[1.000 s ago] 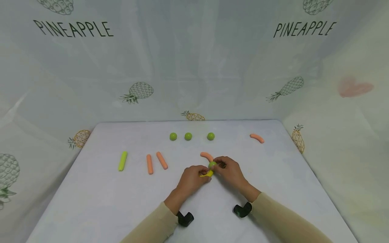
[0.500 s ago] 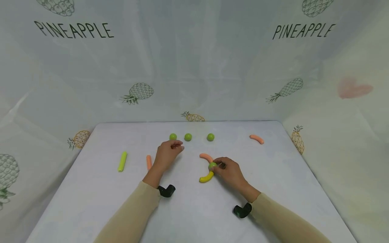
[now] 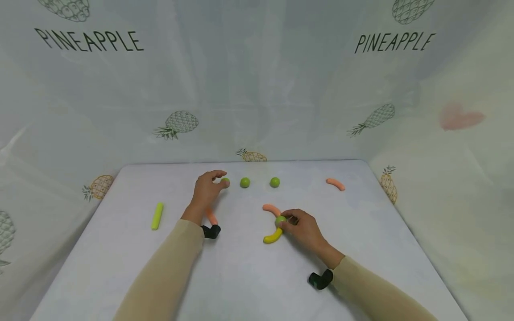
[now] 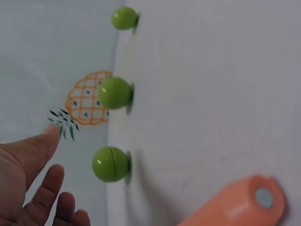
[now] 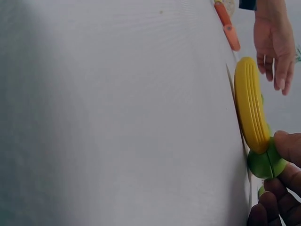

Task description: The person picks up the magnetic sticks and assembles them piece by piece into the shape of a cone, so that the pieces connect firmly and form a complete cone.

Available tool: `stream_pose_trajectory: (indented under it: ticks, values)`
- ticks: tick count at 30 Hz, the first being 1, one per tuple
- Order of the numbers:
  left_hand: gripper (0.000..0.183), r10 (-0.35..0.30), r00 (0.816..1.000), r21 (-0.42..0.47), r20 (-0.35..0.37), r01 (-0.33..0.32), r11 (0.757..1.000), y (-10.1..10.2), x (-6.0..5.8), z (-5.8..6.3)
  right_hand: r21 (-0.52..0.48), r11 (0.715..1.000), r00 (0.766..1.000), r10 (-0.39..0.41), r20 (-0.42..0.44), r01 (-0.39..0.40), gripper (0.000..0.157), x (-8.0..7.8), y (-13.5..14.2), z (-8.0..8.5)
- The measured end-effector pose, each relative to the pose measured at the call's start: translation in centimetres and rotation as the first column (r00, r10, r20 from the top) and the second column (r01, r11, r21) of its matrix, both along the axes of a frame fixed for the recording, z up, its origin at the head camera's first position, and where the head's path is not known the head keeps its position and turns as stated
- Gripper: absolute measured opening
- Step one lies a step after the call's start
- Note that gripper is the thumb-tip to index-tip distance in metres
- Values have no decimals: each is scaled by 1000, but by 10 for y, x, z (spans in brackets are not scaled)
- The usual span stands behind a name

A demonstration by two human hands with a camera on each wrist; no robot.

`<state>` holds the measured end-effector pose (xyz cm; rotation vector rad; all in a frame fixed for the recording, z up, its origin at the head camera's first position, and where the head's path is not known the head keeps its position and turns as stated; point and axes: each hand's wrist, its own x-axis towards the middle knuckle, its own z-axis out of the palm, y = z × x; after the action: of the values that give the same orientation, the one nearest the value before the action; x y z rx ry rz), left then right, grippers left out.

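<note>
My right hand (image 3: 303, 227) pinches a green ball (image 5: 261, 165) between thumb and fingers. A yellow curved stick (image 5: 251, 103) joins that ball on the near side, and an orange curved stick (image 3: 271, 208) meets it on the far side. At the back left, my left hand (image 3: 206, 189) reaches around the leftmost loose green ball (image 4: 110, 164), its thumb and fingers spread. In the left wrist view a gap shows between these fingers and the ball, which has a seam. An orange straight stick (image 4: 235, 207) with a grey disc in its end lies near the left wrist.
Two more green balls (image 3: 245, 182) (image 3: 275, 182) stand along the back of the white table (image 3: 249, 285). A lime straight stick (image 3: 157, 216) lies at the left, another orange curved stick (image 3: 335, 183) at the back right. The left arm covers part of the orange sticks. A pineapple-print cloth hangs behind.
My left hand has let go of the yellow curved stick and moved left and away to the leftmost ball. My right hand stays in place, still pinching its green ball.
</note>
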<state>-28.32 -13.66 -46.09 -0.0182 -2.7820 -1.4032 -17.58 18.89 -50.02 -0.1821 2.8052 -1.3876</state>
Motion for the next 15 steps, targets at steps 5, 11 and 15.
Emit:
stream_pose_trajectory:
  ticks: [5, 11, 15]
  values:
    - [43, -28, 1000, -56, 2, 28, 998, -7, -12, -7, -8, 1000, 1000, 5, 5, -5, 27, 0, 2, -2]
    - [44, -14, 999, -152, 48, 21, 988, -9, -17, -13, 3, 1000, 1000, 6, -3, -6, 27, 0, 2, -4]
    - [47, -13, 998, -197, 68, 27, 980, -8, -20, -13, -4, 1000, 1000, 2, -1, -2, 27, 1, 1, -1]
